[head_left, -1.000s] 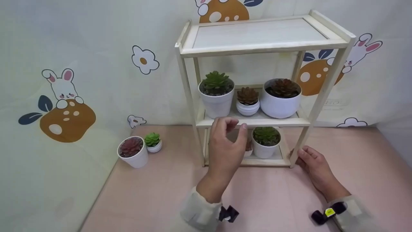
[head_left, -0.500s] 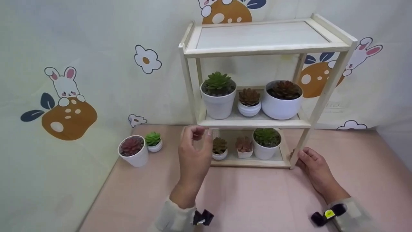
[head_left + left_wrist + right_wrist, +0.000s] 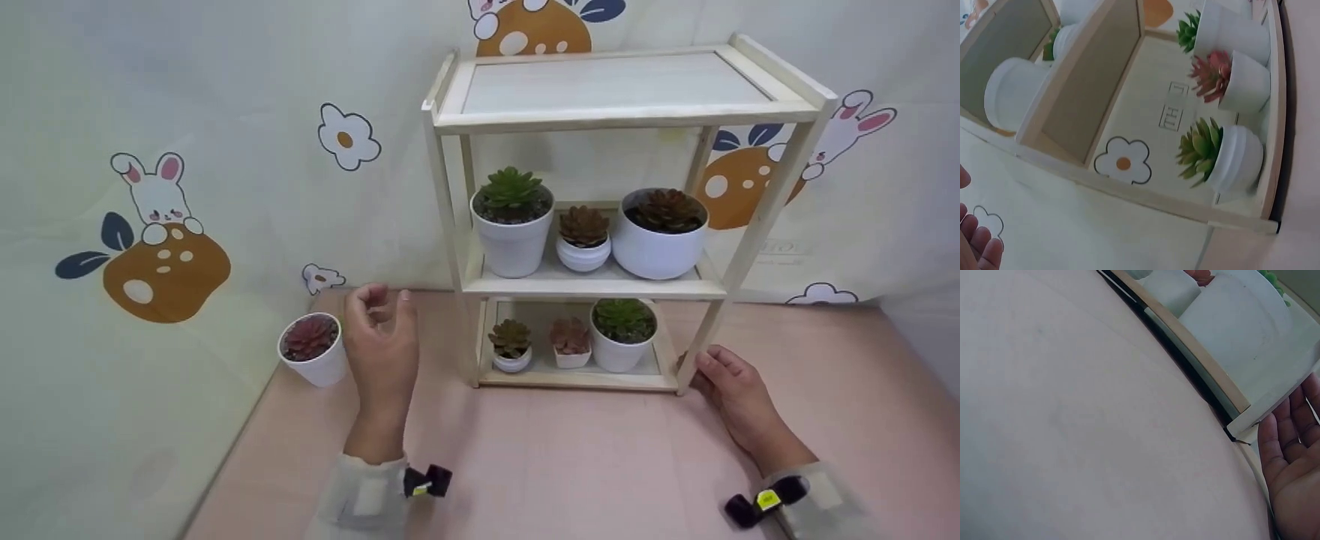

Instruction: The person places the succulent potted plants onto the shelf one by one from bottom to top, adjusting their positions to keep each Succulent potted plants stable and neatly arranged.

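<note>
My left hand (image 3: 381, 345) hovers beside a white pot with a red succulent (image 3: 311, 341), on the table left of the shelf. Its fingers are loosely curled with nothing between them, and the small bright green succulent is hidden behind it. Only some left fingertips (image 3: 982, 247) show in the left wrist view. At the lower right, my right hand (image 3: 735, 386) holds the front right leg of the wooden shelf (image 3: 592, 287), a fingertip showing past the leg. On the bottom tier stand a small olive-green succulent (image 3: 511, 341), a pink one (image 3: 571, 341) and a larger green one (image 3: 622, 341).
The middle tier bears a green succulent (image 3: 514, 232), a small brown one (image 3: 583, 240) and a dark one in a wide white bowl pot (image 3: 660, 240). A printed cloth backdrop (image 3: 247, 150) rises behind the pink table surface (image 3: 570, 457).
My left hand has moved left, from in front of the bottom tier to beside the red succulent, now covering the small green one. The right hand stays at the shelf leg.
</note>
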The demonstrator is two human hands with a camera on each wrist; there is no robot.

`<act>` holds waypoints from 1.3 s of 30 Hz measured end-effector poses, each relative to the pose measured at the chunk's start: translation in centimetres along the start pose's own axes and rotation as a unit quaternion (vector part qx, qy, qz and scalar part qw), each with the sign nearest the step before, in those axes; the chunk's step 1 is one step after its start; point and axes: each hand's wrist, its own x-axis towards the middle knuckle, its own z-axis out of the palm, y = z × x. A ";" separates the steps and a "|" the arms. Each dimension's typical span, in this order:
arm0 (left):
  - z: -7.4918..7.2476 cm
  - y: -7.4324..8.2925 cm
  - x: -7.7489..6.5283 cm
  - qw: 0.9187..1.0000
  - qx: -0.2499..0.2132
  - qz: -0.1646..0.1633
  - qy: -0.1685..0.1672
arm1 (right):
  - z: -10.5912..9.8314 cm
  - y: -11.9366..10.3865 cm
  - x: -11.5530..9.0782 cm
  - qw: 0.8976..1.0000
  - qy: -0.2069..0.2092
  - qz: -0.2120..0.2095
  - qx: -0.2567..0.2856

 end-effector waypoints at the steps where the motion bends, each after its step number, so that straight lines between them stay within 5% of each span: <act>1: -0.3 -0.5 0.3 1.000 0.006 0.001 0.010 | 0.0 0.0 0.0 1.000 0.000 0.000 0.001; 13: -4.4 -5.1 3.1 0.991 0.057 -0.100 0.066 | 0.1 0.0 -0.1 1.000 0.006 -0.001 -0.004; 19: -4.9 -7.5 3.4 0.989 0.068 -0.103 0.087 | 0.1 -0.1 -0.1 1.000 0.004 0.004 -0.015; 26: -5.4 -10.5 3.1 0.970 0.158 -0.142 0.116 | 0.1 -0.1 -0.1 1.000 0.003 -0.001 -0.003; 39: -5.8 -13.4 2.9 0.962 0.095 -0.233 0.108 | 0.2 -0.1 -0.2 1.000 0.002 0.003 -0.001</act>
